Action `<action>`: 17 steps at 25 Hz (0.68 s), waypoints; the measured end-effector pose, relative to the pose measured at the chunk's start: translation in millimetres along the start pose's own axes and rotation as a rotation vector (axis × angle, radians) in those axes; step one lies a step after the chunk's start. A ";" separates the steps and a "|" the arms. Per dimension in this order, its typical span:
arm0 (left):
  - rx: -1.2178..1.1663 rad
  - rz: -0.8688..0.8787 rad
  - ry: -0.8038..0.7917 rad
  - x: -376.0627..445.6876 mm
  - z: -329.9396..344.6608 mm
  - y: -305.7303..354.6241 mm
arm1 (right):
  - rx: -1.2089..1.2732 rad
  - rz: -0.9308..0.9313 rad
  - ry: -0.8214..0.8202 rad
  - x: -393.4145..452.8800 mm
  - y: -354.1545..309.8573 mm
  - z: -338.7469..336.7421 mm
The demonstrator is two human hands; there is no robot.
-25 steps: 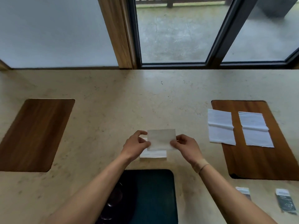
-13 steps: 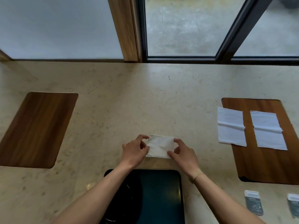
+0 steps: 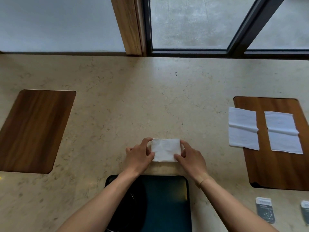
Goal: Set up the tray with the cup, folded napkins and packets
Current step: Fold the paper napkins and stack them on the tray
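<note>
A: A second ago you had the napkin [image 3: 166,150] lifted between your hands, part unfolded. Where is it now?

B: Flat on the stone counter [image 3: 150,101], just past the far edge of the dark tray [image 3: 167,198]. You have brought it down and closed it into a small rectangle.

A: And your hands?

B: Your left hand [image 3: 139,154] pinches its left edge, thumb and forefinger curled round it. Your right hand [image 3: 190,158] pinches the right edge the same way. Both grasp the napkin; neither has let go.

A: So what does that mean for the job?

B: I judge this fold all but finished, so it is ready to go onto the tray. Two more napkins [image 3: 243,128] lie open on the wooden board [image 3: 275,168] to your right, not yet folded. The packets [image 3: 265,209] sit on the counter near your right forearm, untouched. Something round and dark shows under your left forearm on the tray; I cannot tell if it is the cup.
</note>
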State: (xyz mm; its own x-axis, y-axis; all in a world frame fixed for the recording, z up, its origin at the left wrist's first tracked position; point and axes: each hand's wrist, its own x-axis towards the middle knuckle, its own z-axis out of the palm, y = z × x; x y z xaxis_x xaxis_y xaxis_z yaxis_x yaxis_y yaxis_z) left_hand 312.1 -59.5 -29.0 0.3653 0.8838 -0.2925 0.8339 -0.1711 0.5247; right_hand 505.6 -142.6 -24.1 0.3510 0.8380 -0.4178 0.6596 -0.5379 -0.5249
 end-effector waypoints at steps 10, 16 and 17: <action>0.013 -0.030 -0.014 0.7 -1.0 -0.1 | -0.123 -0.028 0.020 -3.3 -0.2 2.4; 0.013 -0.061 -0.011 -0.3 -4.5 -0.3 | -0.180 -0.052 0.082 -9.9 5.7 -6.5; 0.012 -0.060 -0.001 -0.7 -5.7 0.9 | -0.173 -0.052 0.094 -11.9 8.0 -9.4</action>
State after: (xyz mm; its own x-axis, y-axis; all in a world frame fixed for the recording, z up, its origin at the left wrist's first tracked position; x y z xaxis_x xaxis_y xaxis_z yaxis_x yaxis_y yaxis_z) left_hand 310.3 -57.8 -23.8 0.3147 0.8923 -0.3235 0.8591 -0.1229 0.4968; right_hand 512.9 -156.1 -16.3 0.3687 0.8734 -0.3182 0.7799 -0.4770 -0.4054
